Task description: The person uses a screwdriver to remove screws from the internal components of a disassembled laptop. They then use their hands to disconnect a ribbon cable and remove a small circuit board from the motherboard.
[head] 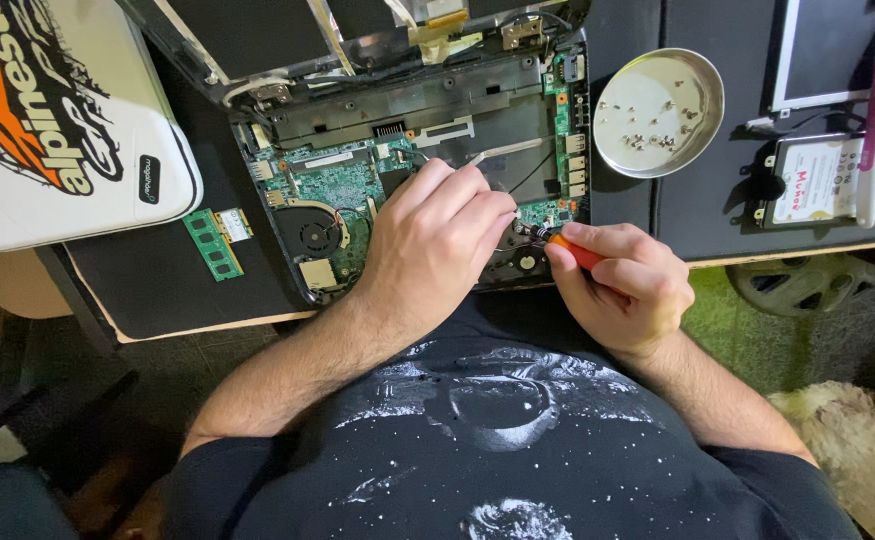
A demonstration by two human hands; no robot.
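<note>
We see the right hand (626,285) pinching a slim orange-handled screwdriver (570,249), its metal tip on the green, densely textured circuit board (343,185) of an opened laptop lying on the dark bench (158,275). Our left hand (436,240) rests curled on the board, fingertips pressed together beside the tip. A round, shiny metal dish (658,112) holds tiny screws.

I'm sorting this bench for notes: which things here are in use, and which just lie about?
In use: opened laptop; orange-handled screwdriver in the right hand; left hand resting on the board.

Lying about: screw dish; green memory module; hard drive; white case.
</note>
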